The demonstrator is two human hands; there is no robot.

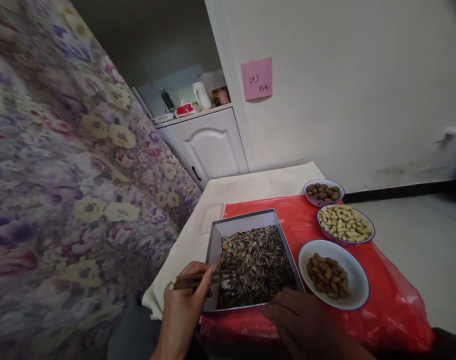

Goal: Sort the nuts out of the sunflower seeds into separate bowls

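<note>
Right hand (297,316) curls at the near corner of the box (246,223), its hold unclear; pressing there could spill the seeds (263,260) just beyond it. Left hand (188,300) grips chopsticks (188,282) pointing into those seeds, where crossed tips might drop anything pinched.

left hand (183,304): holding chopsticks (186,285) | right hand (297,312): at box (246,222) | inside: striped seeds (256,260) | right of box: peanuts (346,223)

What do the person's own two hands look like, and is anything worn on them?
The left hand is bare: no glove, ring or sleeve can be seen on it. The right hand also appears ungloved, but shadow hides its finer details.
</note>
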